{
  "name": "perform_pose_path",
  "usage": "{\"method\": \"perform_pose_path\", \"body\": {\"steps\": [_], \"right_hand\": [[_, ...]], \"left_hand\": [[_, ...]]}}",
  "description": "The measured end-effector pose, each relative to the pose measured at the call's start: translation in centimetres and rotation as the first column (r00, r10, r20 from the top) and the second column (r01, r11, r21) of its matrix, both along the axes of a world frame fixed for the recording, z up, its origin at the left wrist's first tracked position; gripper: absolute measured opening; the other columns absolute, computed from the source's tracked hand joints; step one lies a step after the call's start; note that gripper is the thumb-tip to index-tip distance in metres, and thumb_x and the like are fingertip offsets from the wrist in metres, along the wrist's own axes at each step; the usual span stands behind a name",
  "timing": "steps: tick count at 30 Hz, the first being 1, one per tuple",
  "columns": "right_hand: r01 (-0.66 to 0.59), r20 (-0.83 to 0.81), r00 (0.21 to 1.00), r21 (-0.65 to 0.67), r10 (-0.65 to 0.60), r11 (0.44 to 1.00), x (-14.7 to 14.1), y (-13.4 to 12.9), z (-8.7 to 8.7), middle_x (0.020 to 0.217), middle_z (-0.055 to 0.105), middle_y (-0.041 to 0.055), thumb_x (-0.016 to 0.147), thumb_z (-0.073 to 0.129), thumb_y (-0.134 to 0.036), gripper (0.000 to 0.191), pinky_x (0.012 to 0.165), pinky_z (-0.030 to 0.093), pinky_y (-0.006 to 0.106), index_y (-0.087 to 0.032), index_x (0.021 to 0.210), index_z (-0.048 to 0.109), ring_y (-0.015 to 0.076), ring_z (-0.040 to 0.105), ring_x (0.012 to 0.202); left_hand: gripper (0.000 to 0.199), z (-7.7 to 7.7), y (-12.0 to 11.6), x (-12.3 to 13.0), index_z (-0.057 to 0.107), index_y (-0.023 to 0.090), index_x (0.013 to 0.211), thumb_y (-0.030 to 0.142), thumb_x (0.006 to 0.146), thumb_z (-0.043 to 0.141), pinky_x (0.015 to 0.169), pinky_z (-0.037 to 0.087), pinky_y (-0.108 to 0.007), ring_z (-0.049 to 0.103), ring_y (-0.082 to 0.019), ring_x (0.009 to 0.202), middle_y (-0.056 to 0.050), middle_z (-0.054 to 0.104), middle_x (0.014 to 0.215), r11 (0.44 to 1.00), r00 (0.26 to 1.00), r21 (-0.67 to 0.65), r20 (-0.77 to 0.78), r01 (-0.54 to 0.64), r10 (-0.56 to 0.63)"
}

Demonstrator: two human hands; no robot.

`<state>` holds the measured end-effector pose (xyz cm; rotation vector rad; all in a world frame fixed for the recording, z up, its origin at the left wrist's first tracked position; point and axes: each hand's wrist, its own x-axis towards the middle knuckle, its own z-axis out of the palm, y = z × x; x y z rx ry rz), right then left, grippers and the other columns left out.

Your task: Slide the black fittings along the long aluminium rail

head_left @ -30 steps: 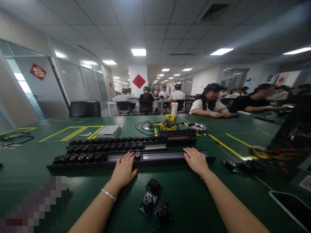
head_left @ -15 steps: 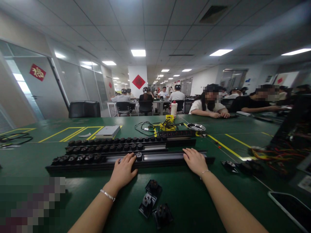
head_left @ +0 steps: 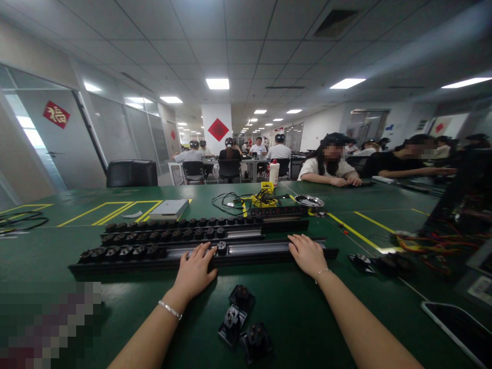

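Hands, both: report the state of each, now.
Left hand: open, palm down over the front rail, fingertips beside a black module.
Right hand: open, palm down near the front rail's right end.

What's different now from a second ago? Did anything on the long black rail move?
Yes, a little. The single black part slid slightly right along the front rail, and the fingers of the left hand shifted right with it. Nothing was visibly picked up or let go. The right hand stayed on the rail's right end, and the three loose parts stayed in front.
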<state>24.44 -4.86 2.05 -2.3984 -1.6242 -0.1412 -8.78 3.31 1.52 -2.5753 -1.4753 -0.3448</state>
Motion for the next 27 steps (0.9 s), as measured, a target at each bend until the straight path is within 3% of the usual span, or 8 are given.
{"method": "perform_pose_path", "body": {"steps": [13, 22, 27], "right_hand": [[-0.006, 0.024, 1.000, 0.028, 0.006, 1.000, 0.3, 0.4, -0.7, 0.138, 0.045, -0.0002, 0.089, 0.022, -0.041, 0.051, 0.102, 0.025, 0.040, -0.026, 0.130, 0.048, 0.0198, 0.032, 0.129], [0.000, 0.027, 1.000, -0.001, 0.000, 1.000, 0.1, 0.3, -0.3, 0.138, 0.045, -0.0001, 0.089, 0.022, -0.042, 0.051, 0.101, 0.026, 0.041, -0.028, 0.131, 0.047, 0.0201, 0.031, 0.129], [0.004, 0.033, 0.999, -0.011, -0.004, 1.000, 0.1, 0.2, -0.2, 0.138, 0.044, -0.0001, 0.089, 0.022, -0.041, 0.050, 0.101, 0.027, 0.040, -0.028, 0.131, 0.047, 0.0199, 0.031, 0.129]], "left_hand": [[0.058, -0.2, 0.1, 0.3, 0.039, 0.032, 0.132, 0.037, 0.075, 0.049, 0.100, 0.024, -0.056, 0.029, -0.028, 0.131, -0.005, 0.035, 0.144, 1.000, 1.000, 0.018, -0.011, 0.005, -0.005], [0.058, -0.2, -0.2, 0.8, 0.038, 0.032, 0.133, 0.041, 0.076, 0.050, 0.101, 0.015, -0.066, 0.026, -0.031, 0.132, -0.007, 0.034, 0.145, 1.000, 1.000, -0.003, -0.015, -0.023, 0.022], [0.056, -0.4, -0.3, 1.2, 0.040, 0.026, 0.132, 0.037, 0.078, 0.048, 0.107, 0.012, -0.059, 0.026, -0.028, 0.134, -0.007, 0.037, 0.143, 0.999, 0.999, 0.007, 0.016, 0.036, -0.037]]}}
